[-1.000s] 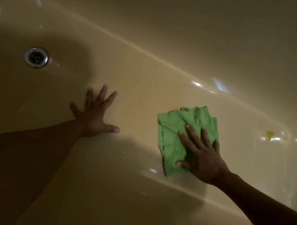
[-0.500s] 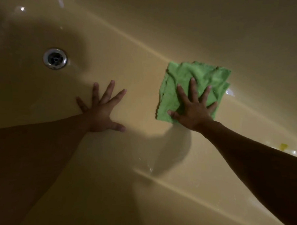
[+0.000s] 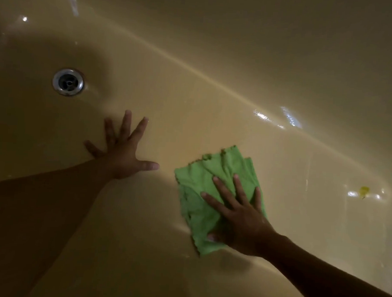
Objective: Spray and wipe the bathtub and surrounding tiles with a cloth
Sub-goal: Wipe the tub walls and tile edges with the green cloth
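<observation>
A cream-yellow bathtub (image 3: 192, 98) fills the whole view, dimly lit and glossy. A folded green cloth (image 3: 202, 193) lies flat on the tub floor, right of centre. My right hand (image 3: 237, 215) presses on it with straight, spread fingers, covering its lower right part. My left hand (image 3: 120, 151) rests flat on the tub floor to the left of the cloth, fingers splayed, holding nothing. No spray bottle is in view.
A round metal drain (image 3: 68, 82) sits in the tub floor at the upper left, above my left hand. A small yellow speck (image 3: 364, 191) lies on the wet surface at the far right. The tub wall rises across the top.
My right hand has dragged the green cloth back down the tub floor toward me, from near the far wall. My left hand stays planted in the same spot.
</observation>
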A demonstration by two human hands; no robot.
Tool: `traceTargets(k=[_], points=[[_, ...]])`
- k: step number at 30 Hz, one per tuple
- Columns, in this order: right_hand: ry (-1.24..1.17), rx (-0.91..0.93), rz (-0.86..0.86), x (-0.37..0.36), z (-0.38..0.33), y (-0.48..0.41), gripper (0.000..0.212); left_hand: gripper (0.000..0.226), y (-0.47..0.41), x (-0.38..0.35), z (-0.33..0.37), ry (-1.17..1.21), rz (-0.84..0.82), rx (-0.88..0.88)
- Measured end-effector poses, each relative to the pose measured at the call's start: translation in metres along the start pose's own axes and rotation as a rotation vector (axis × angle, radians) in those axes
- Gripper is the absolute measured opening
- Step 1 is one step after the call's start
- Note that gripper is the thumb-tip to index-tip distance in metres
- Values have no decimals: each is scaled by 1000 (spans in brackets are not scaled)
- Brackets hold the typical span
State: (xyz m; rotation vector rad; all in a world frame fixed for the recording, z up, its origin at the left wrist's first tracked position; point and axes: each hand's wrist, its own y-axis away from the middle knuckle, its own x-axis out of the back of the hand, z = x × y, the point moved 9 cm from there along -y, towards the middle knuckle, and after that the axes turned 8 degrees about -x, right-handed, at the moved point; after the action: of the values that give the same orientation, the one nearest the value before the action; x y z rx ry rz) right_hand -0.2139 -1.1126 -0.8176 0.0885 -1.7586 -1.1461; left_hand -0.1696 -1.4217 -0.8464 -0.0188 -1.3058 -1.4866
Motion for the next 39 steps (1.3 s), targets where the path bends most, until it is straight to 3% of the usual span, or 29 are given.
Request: traceTargets(k=[4,8,14,19,27,32,39], points=[[-48,-133,-55,-4,63,14,106,130,9,0,-13,6,-33,18],[-152,-271,0,24,115,-13,110,133,11,3,-17,-1,-58,27],[-325,-466,186,95,113,-92,108,131,8,2,-14,-12,-86,44],[-180,-331,242,125,32,-134,104,127,2,4,-13,-24,-75,49],[0,-12,224,79,-52,-94,102,126,0,11,-16,12,-52,5],[-22,11,125,35,-37,-44,109,128,-1,20,-27,-28,-78,-18],[-118,-187,26,39,48,-33,110,128,-4,33,-34,-82,-102,-18]])
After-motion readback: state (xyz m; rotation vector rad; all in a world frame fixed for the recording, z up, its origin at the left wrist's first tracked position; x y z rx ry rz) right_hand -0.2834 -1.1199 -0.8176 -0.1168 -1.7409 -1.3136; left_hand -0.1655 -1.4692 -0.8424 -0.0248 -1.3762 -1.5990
